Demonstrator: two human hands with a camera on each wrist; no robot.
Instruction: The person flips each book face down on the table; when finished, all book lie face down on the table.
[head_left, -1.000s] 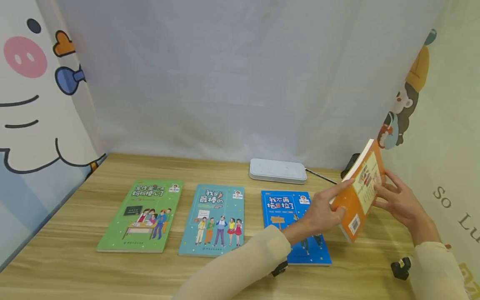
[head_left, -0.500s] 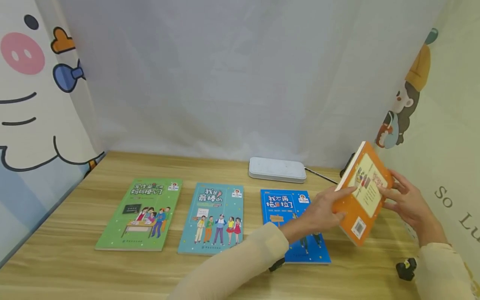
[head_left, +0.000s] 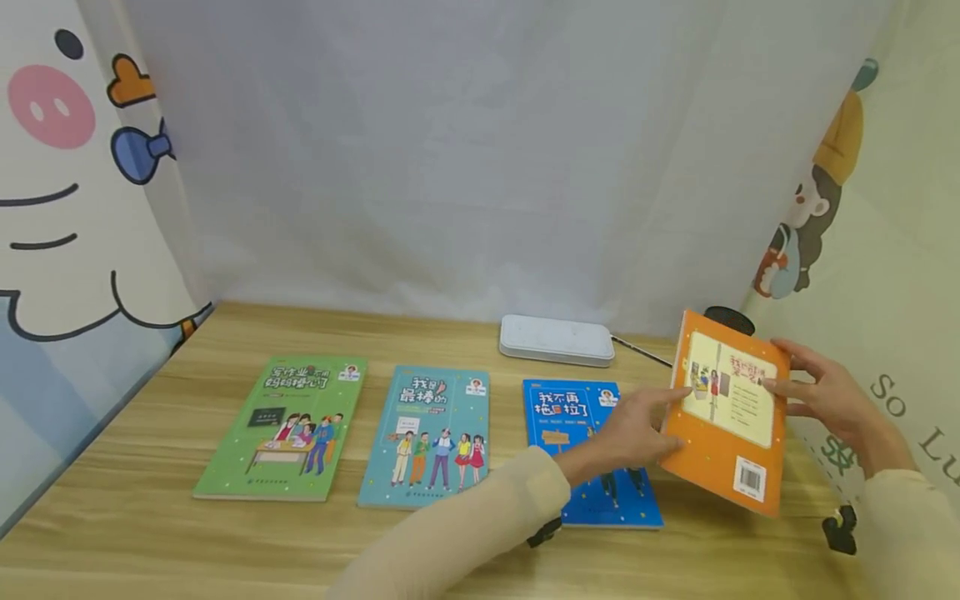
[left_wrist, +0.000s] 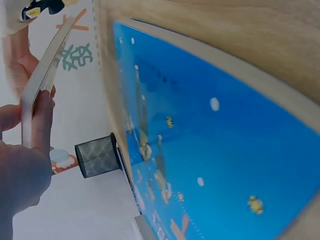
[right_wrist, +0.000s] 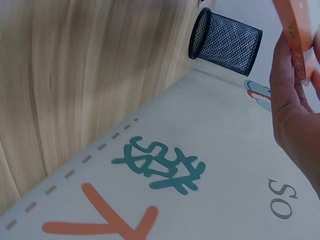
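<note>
An orange book (head_left: 720, 450) is held up above the right side of the table, its back cover with a cream panel and barcode facing the head camera. My left hand (head_left: 633, 429) pinches its left edge, thumb on the cover. At the opposite edge my right hand (head_left: 840, 404) grips it between thumb and fingers. The left wrist view shows the book (left_wrist: 42, 75) edge-on, and the right wrist view shows its orange spine (right_wrist: 295, 35) in the right fingers. Below my left forearm lies a blue book (head_left: 615, 504), partly covered by that hand and wrist.
A teal book (head_left: 423, 433) and a green book (head_left: 281, 429) lie face up to the left on the wooden table (head_left: 150, 433). A white flat box (head_left: 557, 340) with a cable sits at the back. Behind the orange book stands a black mesh cup (right_wrist: 227, 42).
Both hands have turned the orange book so its back cover faces the head camera more fully. The right hand has shifted right. The books on the table stay put.
</note>
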